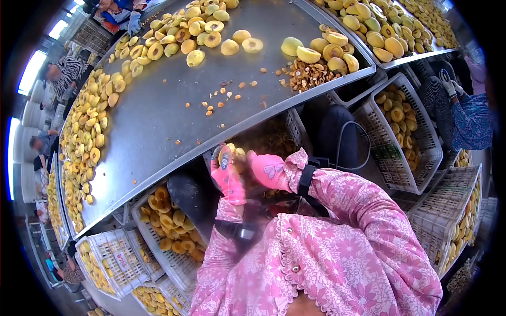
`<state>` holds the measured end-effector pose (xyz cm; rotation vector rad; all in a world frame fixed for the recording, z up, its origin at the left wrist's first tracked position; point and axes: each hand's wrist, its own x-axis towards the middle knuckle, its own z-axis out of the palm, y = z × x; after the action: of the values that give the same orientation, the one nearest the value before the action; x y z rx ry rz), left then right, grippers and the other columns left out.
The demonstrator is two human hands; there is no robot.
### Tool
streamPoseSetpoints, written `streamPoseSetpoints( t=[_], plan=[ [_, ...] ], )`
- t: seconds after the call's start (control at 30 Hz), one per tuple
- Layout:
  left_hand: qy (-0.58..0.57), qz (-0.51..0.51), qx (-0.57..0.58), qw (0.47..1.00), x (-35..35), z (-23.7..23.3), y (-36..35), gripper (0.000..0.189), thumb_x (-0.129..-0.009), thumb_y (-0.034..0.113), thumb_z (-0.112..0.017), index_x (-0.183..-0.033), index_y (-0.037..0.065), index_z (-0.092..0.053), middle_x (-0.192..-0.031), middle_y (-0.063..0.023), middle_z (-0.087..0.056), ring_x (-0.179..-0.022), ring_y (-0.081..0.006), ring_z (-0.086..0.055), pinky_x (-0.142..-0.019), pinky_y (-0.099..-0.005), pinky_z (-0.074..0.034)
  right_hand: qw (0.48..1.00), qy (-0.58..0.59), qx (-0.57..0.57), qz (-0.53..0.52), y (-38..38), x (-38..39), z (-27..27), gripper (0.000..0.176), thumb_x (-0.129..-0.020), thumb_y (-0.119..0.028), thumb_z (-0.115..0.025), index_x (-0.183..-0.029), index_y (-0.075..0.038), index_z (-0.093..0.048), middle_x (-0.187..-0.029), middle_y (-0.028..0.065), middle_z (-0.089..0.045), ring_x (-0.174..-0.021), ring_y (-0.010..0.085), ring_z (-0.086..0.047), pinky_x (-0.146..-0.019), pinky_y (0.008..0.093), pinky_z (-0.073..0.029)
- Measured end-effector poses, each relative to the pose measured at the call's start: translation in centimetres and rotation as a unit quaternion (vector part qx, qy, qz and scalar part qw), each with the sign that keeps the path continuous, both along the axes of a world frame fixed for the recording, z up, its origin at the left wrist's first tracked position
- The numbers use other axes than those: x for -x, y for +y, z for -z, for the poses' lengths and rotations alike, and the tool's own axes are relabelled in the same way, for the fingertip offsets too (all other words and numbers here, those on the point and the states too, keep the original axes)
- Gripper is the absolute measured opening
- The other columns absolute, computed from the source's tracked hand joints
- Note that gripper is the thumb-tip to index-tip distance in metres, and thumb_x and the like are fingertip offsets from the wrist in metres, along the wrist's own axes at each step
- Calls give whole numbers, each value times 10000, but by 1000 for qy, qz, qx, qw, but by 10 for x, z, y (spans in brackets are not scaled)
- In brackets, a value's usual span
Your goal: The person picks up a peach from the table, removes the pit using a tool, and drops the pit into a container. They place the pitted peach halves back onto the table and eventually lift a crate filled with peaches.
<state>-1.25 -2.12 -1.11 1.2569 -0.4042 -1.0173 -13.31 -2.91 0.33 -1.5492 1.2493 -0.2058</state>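
My left hand (pixel 230 176), in a pink glove, is closed around yellow peach halves (pixel 239 156) at the near edge of the metal table (pixel 153 116). Right beside it, my right hand (pixel 270 169), also gloved in pink, has its fingers curled toward the fruit. Whatever those fingers grip is hidden. Below both hands, a crate (pixel 296 129) with brownish bits in it shows partly between my knees. Small brown pits (pixel 210 108) lie scattered on the table in front of my hands.
Peach halves line the table's left and far sides. A heap of pits (pixel 311 76) sits at its right corner. Crates of peach halves stand left (pixel 174 226) and right (pixel 408 137) of my legs. Another person's gloved hands (pixel 449 84) are at the right.
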Motion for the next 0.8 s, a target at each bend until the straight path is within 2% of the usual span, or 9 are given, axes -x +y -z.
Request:
streamPoseSetpoints(
  t=[0.03,0.1,0.17,0.27,0.3,0.37,0.4,0.67,0.8],
  plan=[
    [5,4,-5,1000,0,0,1,319,-821,239,-704,-1034,31,-592,-937,-62,-628,-793,-142,-605,-712,-278,-511,1000,-7,1,-12,0,-2,9,233,-862,-180,-545,-973,14,-477,-799,172,-608,-760,317,-617,-618,380,-466],
    [17,26,14,999,-2,-3,3,317,-823,231,-700,-1042,29,-591,-941,-63,-630,-800,-143,-606,-716,-277,-512,978,72,113,-162,4,-8,32,290,-943,-250,-362,-948,-13,-529,-791,154,-607,-761,320,-593,-717,387,-444],
    [39,49,21,998,-3,-10,6,322,-828,219,-693,-1063,20,-597,-965,-69,-636,-830,-145,-610,-734,-272,-512,997,-31,59,-33,11,-11,24,296,-970,-231,-314,-950,-36,-536,-762,130,-578,-719,309,-565,-775,381,-426],
    [-10,44,10,999,-12,10,4,328,-834,216,-687,-1075,9,-604,-991,-73,-640,-851,-146,-612,-750,-268,-509,986,24,122,-108,4,-6,25,195,-926,-198,-426,-951,-29,-520,-756,117,-562,-657,293,-546,-713,373,-445],
    [0,51,13,999,-14,16,3,327,-834,202,-684,-1082,1,-612,-1008,-79,-643,-870,-150,-613,-761,-267,-507,859,206,255,-393,-6,-7,23,187,-859,-168,-534,-953,-10,-497,-747,107,-571,-652,253,-576,-626,362,-473],
    [16,69,13,997,-14,9,3,264,-836,164,-675,-1046,12,-623,-953,-79,-652,-786,-142,-606,-691,-264,-511,981,36,14,-189,-7,6,-15,206,-826,-158,-563,-940,0,-497,-732,96,-567,-638,231,-590,-557,350,-472],
    [24,78,13,997,-14,7,3,233,-837,144,-670,-1029,17,-628,-925,-79,-657,-743,-138,-603,-656,-262,-514,990,-52,-109,-74,-8,11,-25,218,-810,-154,-578,-934,5,-497,-724,90,-565,-631,220,-597,-523,344,-472],
    [69,228,-68,969,-35,34,3,262,-822,152,-677,-1035,7,-627,-946,-103,-660,-797,-171,-643,-709,-280,-521,979,26,-71,-191,-12,23,-21,160,-794,-131,-543,-833,23,-550,-649,128,-584,-526,205,-592,-452,317,-456],
    [78,264,-102,956,-34,28,3,263,-823,142,-667,-1044,5,-625,-939,-103,-661,-783,-171,-645,-709,-282,-520,975,-25,-158,-155,-10,24,-10,156,-790,-130,-540,-810,25,-549,-614,104,-558,-486,201,-559,-433,322,-448]
  ],
)
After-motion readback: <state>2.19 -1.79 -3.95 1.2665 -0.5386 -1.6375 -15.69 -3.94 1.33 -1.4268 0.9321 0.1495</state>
